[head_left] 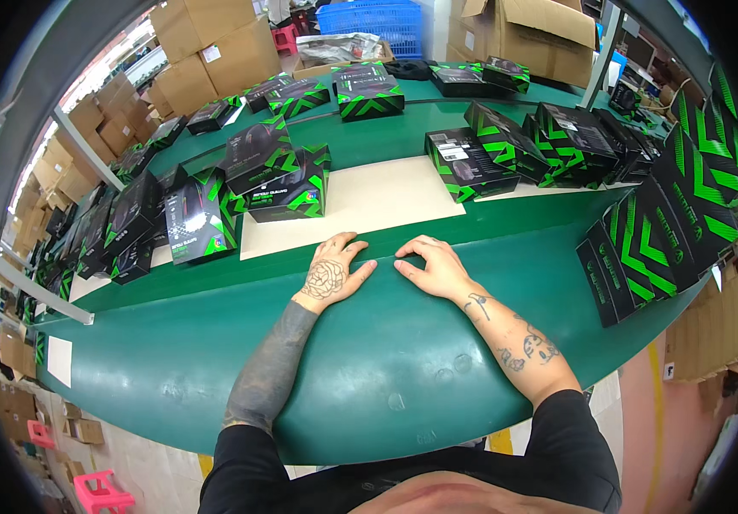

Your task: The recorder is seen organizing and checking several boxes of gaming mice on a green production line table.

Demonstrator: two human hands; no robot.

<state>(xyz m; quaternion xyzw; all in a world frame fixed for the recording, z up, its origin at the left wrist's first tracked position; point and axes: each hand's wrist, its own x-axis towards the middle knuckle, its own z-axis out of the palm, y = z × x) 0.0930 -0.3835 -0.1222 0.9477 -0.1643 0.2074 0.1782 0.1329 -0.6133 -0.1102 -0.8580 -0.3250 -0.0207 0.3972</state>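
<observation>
My left hand (332, 270) rests on the far part of the green table (369, 360), palm down with thumb and fingers apart, nothing in it. Across a small gap to its right, my right hand (436, 270) also lies there empty, its fingers loosely bent and the thumb apart. Just beyond both hands a cream cardboard sheet (377, 197) lies on a green strip. Black-and-green gaming mouse boxes stand either side of it: a tilted box (259, 154) on top of another box (292, 193) at left, and a box with a white label (472, 163) at right.
Flat black-and-green cartons (643, 248) stand stacked at the table's right end. More mouse boxes (369, 90) sit on the green surface farther back. Behind are brown cartons (232, 51) and a blue crate (371, 26). A pink stool (102, 493) stands on the floor at lower left.
</observation>
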